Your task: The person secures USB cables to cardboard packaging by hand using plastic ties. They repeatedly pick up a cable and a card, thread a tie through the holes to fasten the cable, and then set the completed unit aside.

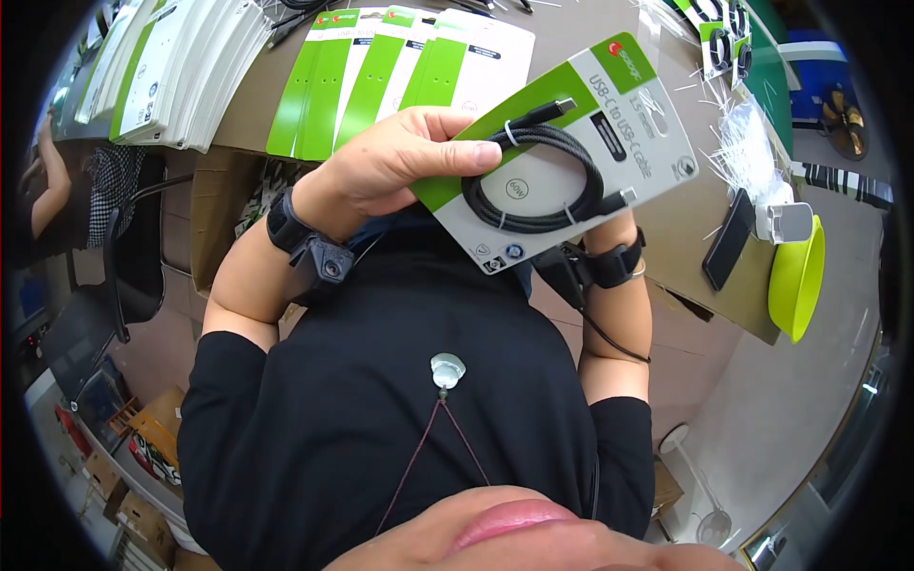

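Note:
A green and white backing card (455, 233) is tilted in front of my chest. On it sits a coiled black braided cable (592, 181), held by white ties, with a metal plug at each end. My left hand (405, 157) grips the card's left edge, its thumb pressing on the front beside the coil. My right hand (612, 231) is behind the card's lower right side; only a part near the wrist shows, and its fingers are hidden.
Similar cards lie fanned (381, 86) on the table, beside a thick card stack (181, 76). Cards with cables (719, 48) lie far right. White ties (747, 143), a black phone (729, 240) and a yellow-green bowl (798, 276) are on the right. Another person's arm (52, 186) shows at left.

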`<state>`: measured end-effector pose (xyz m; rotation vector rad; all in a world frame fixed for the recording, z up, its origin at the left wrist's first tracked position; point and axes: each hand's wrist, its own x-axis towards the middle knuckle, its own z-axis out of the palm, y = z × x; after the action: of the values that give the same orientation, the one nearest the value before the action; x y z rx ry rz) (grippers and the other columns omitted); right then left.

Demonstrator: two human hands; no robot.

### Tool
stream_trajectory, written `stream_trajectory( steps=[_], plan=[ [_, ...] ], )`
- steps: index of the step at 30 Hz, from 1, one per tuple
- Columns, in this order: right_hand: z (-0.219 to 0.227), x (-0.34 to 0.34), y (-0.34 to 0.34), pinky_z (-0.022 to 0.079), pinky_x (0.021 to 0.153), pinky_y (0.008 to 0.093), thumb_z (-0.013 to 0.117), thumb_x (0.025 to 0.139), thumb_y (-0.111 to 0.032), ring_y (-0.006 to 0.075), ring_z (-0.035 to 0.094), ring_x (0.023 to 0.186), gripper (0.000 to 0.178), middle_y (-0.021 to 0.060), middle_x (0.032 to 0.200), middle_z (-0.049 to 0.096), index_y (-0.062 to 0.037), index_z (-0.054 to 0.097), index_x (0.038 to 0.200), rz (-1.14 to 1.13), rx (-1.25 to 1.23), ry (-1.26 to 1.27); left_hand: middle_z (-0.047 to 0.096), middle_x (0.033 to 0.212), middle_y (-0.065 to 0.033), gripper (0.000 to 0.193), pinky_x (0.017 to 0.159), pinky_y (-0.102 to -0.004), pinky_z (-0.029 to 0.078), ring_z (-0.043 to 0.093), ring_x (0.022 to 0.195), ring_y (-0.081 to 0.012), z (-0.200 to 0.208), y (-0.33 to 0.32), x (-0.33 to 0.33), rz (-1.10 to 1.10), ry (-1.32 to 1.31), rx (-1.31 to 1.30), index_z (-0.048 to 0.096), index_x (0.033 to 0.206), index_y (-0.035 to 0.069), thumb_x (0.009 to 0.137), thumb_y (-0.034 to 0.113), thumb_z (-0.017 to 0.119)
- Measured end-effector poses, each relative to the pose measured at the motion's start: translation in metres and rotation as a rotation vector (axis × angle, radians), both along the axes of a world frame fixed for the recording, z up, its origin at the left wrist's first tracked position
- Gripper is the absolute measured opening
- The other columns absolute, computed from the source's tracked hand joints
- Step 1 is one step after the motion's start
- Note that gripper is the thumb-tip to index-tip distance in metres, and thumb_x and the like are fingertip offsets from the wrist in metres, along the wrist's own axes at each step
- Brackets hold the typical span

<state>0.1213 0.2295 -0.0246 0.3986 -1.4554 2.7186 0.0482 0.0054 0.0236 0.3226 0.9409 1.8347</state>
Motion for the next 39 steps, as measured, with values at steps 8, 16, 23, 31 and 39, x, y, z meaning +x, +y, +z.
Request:
stream_trajectory(
  steps=[8,16,23,31,39],
  plan=[
    [-0.014,-0.012,-0.012,0.049,0.083,0.0319,0.058,0.089,-0.015,0.0234,0.058,0.1,0.036,0.0114,0.116,0.058,0.0014,0.05,0.121,-0.224,0.347,-0.076,0.064,0.106,-0.0067,0.037,0.083,-0.0265,0.049,0.06,0.094,-0.0114,-0.007,0.005,0.003,0.137,0.039,-0.029,0.054,0.12,-0.001,0.088,0.013,0.062],
    [0.041,-0.02,-0.013,0.042,0.095,0.0375,0.069,0.082,-0.021,0.0189,0.053,0.11,0.052,0.013,0.119,0.056,0.0022,0.049,0.124,-0.805,1.067,0.153,0.057,0.115,-0.0081,0.044,0.086,-0.028,0.05,0.058,0.101,-0.013,-0.011,0.004,-0.013,0.381,0.036,0.054,0.041,0.13,0.0,0.09,0.007,0.056],
    [0.048,-0.025,-0.06,0.025,0.107,0.0468,0.079,0.066,-0.032,0.0321,0.05,0.117,0.075,0.0152,0.117,0.058,0.0018,0.048,0.125,-0.839,1.478,0.376,0.055,0.118,-0.009,0.045,0.089,-0.0293,0.049,0.056,0.105,-0.0136,-0.015,0.016,0.0,0.397,0.195,0.028,0.039,0.13,0.0,0.089,0.004,0.056],
    [0.055,-0.025,-0.047,0.027,0.107,0.0431,0.079,0.067,-0.029,0.0304,0.05,0.118,0.072,0.0147,0.118,0.057,0.0013,0.049,0.124,-0.59,1.595,0.459,0.055,0.118,-0.0096,0.046,0.088,-0.0293,0.048,0.056,0.104,-0.0144,-0.024,0.015,0.001,0.421,0.191,0.045,0.037,0.131,0.0,0.089,0.004,0.054],
    [0.057,-0.007,-0.039,0.048,0.081,0.0311,0.077,0.068,-0.01,0.0222,0.059,0.087,0.054,0.009,0.102,0.063,-0.0031,0.055,0.116,-0.629,1.098,0.387,0.056,0.116,-0.0094,0.039,0.087,-0.0278,0.047,0.056,0.102,-0.0136,-0.021,0.014,-0.007,0.492,0.173,0.133,0.042,0.128,0.0,0.091,0.007,0.054]
  ],
)
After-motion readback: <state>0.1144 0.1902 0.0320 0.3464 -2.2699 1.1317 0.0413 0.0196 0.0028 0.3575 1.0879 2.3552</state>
